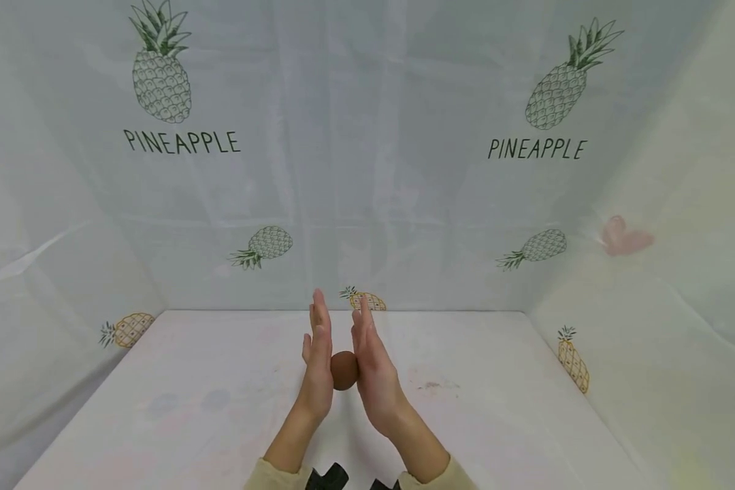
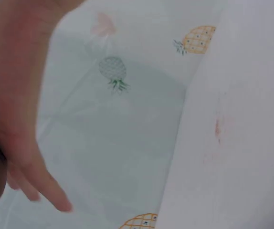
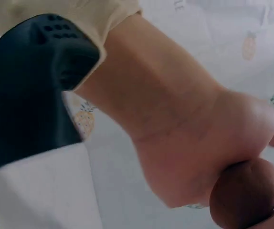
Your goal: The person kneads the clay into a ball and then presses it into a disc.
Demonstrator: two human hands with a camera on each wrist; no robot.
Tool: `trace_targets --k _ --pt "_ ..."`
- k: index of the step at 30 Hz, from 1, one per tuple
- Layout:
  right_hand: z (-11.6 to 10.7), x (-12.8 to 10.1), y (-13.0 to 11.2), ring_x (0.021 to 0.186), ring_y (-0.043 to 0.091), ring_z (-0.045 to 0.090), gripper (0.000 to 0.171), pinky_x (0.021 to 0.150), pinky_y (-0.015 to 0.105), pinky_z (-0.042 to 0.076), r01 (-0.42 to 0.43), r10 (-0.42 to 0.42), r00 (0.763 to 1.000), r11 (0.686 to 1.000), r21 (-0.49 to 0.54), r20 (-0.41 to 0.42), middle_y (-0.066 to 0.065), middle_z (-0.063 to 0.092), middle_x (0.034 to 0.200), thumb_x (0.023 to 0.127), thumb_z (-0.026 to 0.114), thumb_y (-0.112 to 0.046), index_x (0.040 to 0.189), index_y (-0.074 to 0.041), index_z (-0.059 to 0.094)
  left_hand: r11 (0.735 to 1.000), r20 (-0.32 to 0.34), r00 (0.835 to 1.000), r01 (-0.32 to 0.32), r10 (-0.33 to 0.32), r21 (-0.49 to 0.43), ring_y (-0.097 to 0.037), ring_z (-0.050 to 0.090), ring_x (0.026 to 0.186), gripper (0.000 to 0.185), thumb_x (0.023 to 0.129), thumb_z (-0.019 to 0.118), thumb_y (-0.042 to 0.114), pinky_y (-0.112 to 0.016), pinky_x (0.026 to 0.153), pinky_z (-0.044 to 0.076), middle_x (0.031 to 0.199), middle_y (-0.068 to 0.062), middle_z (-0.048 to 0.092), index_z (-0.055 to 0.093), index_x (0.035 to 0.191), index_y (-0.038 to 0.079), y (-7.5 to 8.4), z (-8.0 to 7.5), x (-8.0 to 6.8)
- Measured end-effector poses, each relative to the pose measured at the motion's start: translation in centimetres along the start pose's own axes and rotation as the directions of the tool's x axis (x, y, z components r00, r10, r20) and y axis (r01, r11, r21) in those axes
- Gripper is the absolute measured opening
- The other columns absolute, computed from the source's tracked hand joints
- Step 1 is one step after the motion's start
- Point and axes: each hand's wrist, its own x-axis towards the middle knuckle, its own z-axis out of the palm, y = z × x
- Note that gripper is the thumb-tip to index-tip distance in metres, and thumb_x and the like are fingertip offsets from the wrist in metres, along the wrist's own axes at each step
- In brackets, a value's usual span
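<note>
I pressed the brown ball (image 1: pixel 344 369) between my flat palms, left hand (image 1: pixel 318 364) and right hand (image 1: pixel 372 371), fingers straight, above the table's (image 1: pixel 220 408) middle, so it could roll without slipping out.

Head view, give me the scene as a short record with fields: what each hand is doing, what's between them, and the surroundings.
left hand: left hand, fingers straight, palm pressed against the ball
right hand: right hand, fingers straight, palm pressed against the ball's other side
object: brown ball, smooth and round, held between both palms above the table
surface: white table with faint stains
backdrop: pale sheet printed with pineapples and the word PINEAPPLE
sleeves: beige cuffs at both wrists
</note>
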Motion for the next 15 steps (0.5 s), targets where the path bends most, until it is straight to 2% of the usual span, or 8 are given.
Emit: trace_targets --k 4,9,12,15 --pt "-0.5 -0.1 -0.7 0.163 0.019 -0.018 0.061 0.124 0.062 -0.02 0.113 -0.113 0.994 0.994 0.004 0.006 -0.009 -0.012 0.177 0.114 0.007 -0.049 0.169 -0.036 -0.015 0.999 0.026 0.999 0.043 -0.043 -0.001 -0.016 -0.02 0.162 0.061 0.113 0.005 0.049 -0.067 0.119 -0.024 0.175 0.016 -0.015 -0.01 0.17 0.033 -0.3 0.6 -0.1" --pt "-1.7 0.0 -1.0 0.163 0.018 -0.016 0.061 0.125 0.062 -0.019 0.201 -0.201 0.979 0.98 -0.007 -0.033 -0.01 -0.011 0.177 0.113 0.007 -0.045 0.169 -0.037 -0.014 0.998 0.103 0.993 0.062 -0.064 0.02 -0.018 -0.019 0.163 0.06 0.114 0.004 0.046 -0.067 0.118 -0.023 0.176 0.012 -0.016 -0.011 0.17 0.031 -0.1 1.6 -0.5" --pt "-2.3 0.2 -0.9 0.164 0.018 -0.015 0.06 0.126 0.061 -0.017 0.215 -0.216 0.974 0.976 -0.031 -0.072 -0.01 -0.01 0.177 0.113 0.009 -0.045 0.169 -0.039 -0.012 0.999 0.167 0.985 0.044 -0.047 0.021 -0.016 -0.018 0.163 0.059 0.114 0.007 0.045 -0.067 0.118 -0.023 0.176 0.013 -0.015 -0.011 0.169 0.035 0.3 2.1 -0.8" --pt "-3.0 0.5 -0.7 0.164 0.018 -0.015 0.06 0.126 0.061 -0.016 0.2 -0.205 0.973 0.978 -0.052 -0.11 -0.01 -0.011 0.177 0.114 0.01 -0.046 0.169 -0.04 -0.011 1.0 0.229 0.973 -0.003 0.001 0.01 -0.013 -0.019 0.162 0.058 0.114 0.008 0.044 -0.066 0.118 -0.023 0.175 0.016 -0.016 -0.011 0.169 0.036 0.6 2.6 -1.1"
